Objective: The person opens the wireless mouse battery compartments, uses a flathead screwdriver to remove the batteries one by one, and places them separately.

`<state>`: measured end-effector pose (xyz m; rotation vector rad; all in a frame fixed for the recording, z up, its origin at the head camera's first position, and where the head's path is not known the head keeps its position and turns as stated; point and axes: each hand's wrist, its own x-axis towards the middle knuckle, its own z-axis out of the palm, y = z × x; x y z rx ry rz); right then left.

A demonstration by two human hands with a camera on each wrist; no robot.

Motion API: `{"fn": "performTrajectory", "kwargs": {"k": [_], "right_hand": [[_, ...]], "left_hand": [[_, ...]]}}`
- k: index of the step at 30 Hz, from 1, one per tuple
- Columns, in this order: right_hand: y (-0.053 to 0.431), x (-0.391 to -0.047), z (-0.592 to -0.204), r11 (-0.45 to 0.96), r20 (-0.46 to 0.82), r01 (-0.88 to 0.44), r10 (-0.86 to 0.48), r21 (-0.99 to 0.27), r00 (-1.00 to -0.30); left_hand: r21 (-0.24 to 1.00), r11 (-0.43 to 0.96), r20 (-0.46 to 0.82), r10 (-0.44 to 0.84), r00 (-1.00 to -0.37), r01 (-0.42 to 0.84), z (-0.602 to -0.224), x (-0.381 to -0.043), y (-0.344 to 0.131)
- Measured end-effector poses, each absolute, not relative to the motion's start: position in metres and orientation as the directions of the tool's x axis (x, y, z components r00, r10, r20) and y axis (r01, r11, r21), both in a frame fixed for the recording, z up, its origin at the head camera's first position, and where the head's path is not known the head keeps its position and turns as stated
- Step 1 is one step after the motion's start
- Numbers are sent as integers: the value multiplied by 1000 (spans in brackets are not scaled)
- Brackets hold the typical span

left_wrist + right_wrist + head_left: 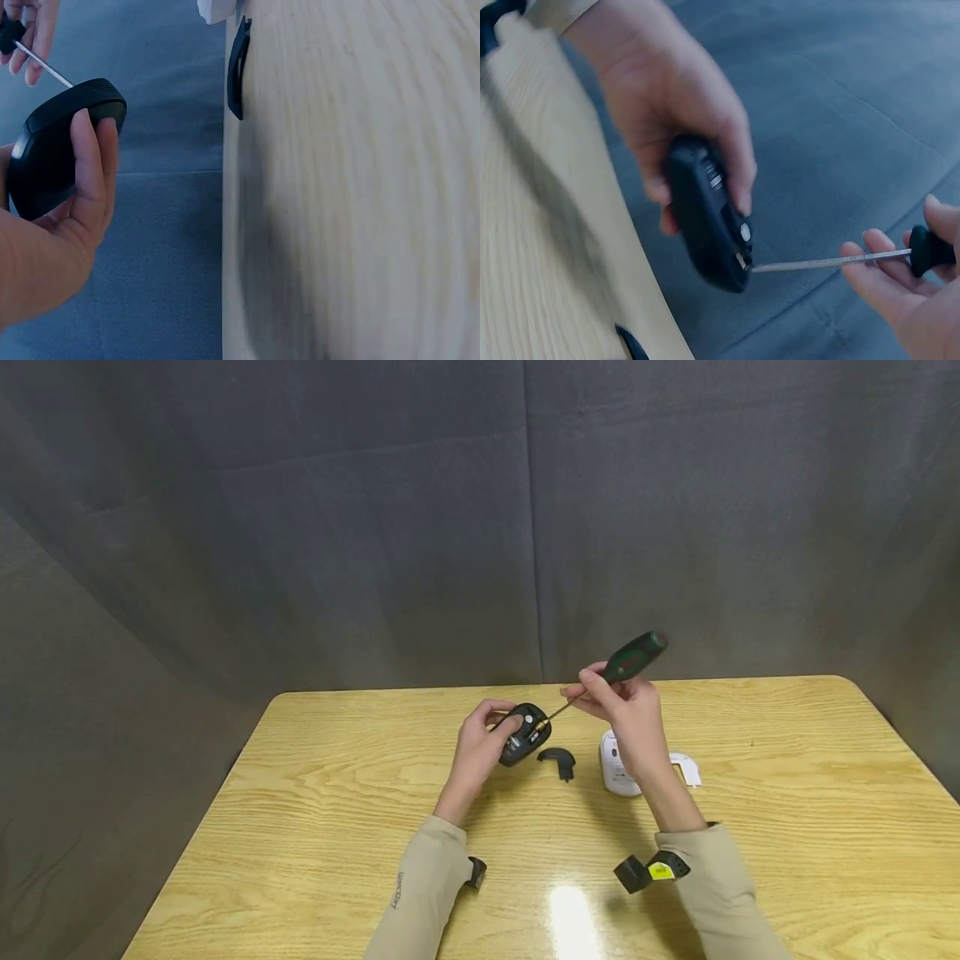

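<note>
A black computer mouse (513,752) is gripped in my left hand (477,745), raised above the table with its underside showing. In the left wrist view, fingers curl round the shell of the mouse (46,154). My right hand (633,718) holds a screwdriver with a dark green handle (634,657), thumb and fingers at the handle's lower end. Its thin metal shaft (810,265) slants to the mouse, and the tip meets the underside near one end. On the table close by lies a curved black cover (558,758).
A white mouse (615,768) lies on the wooden table (315,827), partly hidden behind my right hand. Beside it is a white cover piece (687,769). A dark grey curtain (375,527) hangs behind the table's far edge.
</note>
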<state>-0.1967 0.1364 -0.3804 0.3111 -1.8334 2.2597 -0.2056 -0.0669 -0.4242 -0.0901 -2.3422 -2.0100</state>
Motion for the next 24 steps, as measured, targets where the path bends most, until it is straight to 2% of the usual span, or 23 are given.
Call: {"fn": "performTrajectory", "kwargs": {"k": [6,12,18,21,24], "right_hand": [[149,-201,-378,-475,122,-122,32,-872,-992],[156,-203,-377,-613,-1,-1,3,-790,-1000],[163,-205,-381,-773,-88,110,-71,-625,-994],[162,-204,-380,-780,-88,144,-114,-609,-990],[158,-204,-379,-730,-60,145,-142,-668,-988]], "left_hand": [[994,81,66,40,-997,69,-428,-205,-69],[991,91,88,70,-994,94,-426,-205,-68],[986,119,104,84,-991,113,-427,-205,-67],[982,144,108,91,-990,121,-429,-206,-64],[986,132,85,114,-990,100,-430,-206,-61]]}}
